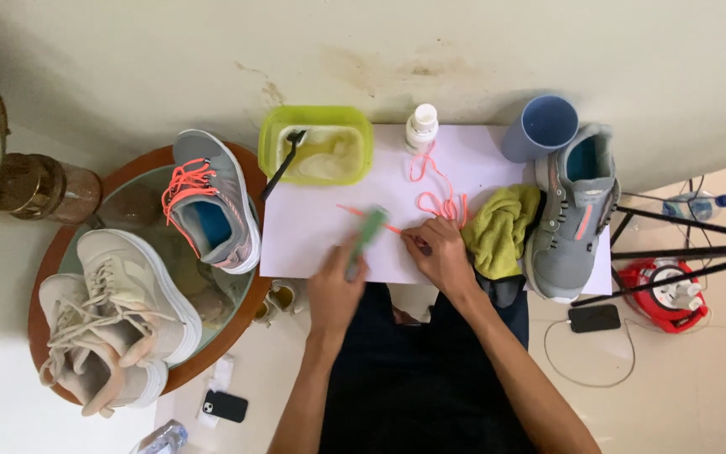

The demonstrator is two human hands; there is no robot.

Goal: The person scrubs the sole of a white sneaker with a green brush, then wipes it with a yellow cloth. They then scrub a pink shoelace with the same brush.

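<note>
- We are gripping a green brush [366,238] in our left hand [335,290], fingers wrapped around its long, narrow body; it is blurred, so we cannot tell its bristles.
- We are pinching a thin coral-orange shoelace [439,195] with our right hand [440,254], fingers closed on it against the smooth white table [313,244]; the lace is running straight to the left under the brush and curling in loose loops just above the right hand.
- A crumpled yellow-green cloth [502,227], soft and fuzzy, is lying just to the right of that hand.
- A grey mesh sneaker [571,210] without laces is resting at the table's right edge, touching the cloth.
- A rounded green tub [317,145] of pale soapy liquid is sitting at the back, a black brush [283,161] leaning in it.
- A small white bottle [421,128] and a blue cup [541,126] are standing along the back edge.
- A matching grey sneaker [212,202] with coral laces and a pair of beige sneakers [115,324] are lying on a round glass-topped, wood-rimmed table [52,252] at left.
</note>
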